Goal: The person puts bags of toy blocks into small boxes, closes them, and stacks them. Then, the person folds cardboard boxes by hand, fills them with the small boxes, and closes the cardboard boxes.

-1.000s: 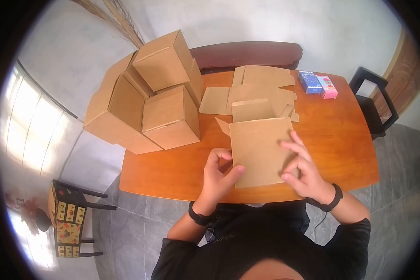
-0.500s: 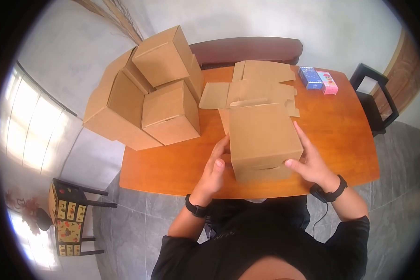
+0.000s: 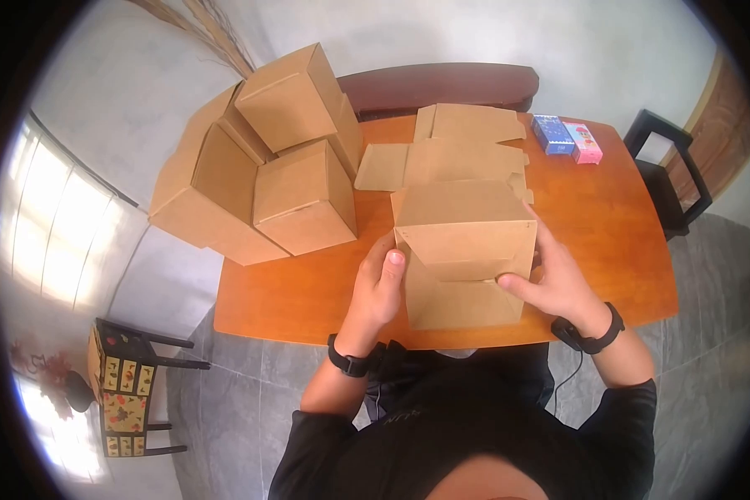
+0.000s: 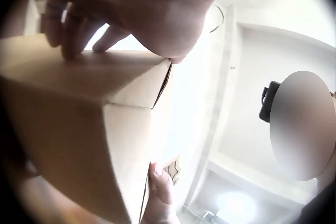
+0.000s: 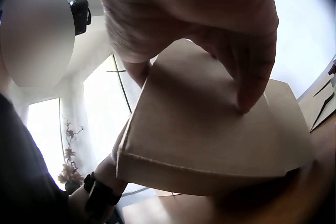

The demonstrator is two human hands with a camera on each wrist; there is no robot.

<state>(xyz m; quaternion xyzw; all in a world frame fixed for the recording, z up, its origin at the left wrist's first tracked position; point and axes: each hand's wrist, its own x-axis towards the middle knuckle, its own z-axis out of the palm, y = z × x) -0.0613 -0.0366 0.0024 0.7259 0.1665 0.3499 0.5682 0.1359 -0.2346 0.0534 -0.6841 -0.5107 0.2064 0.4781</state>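
In the head view, a small brown cardboard box (image 3: 467, 204) is held between both hands near the table's front edge. Its front face is toward the person, and a wide flap (image 3: 462, 304) hangs below it. On the box's left side, my left hand (image 3: 377, 279) grips with the thumb up at the front edge; the left wrist view shows its fingertips on the side panel (image 4: 79, 71). My right hand (image 3: 554, 271) holds the opposite side, thumb across the front edge. Its fingers bend onto the side panel (image 5: 194, 124) in the right wrist view.
Assembled cardboard boxes (image 3: 304, 200) are stacked on the left of the wooden table (image 3: 608, 267). Flattened cardboard sheets (image 3: 467, 158) lie behind the held box. A blue carton (image 3: 552, 136) and a pink carton (image 3: 584, 143) sit at the far right. A dark chair (image 3: 667, 175) stands beyond.
The large front panel has swung down and the box has tipped, so its top and front now show. Both hands have moved from the panel's edges to the box's sides.
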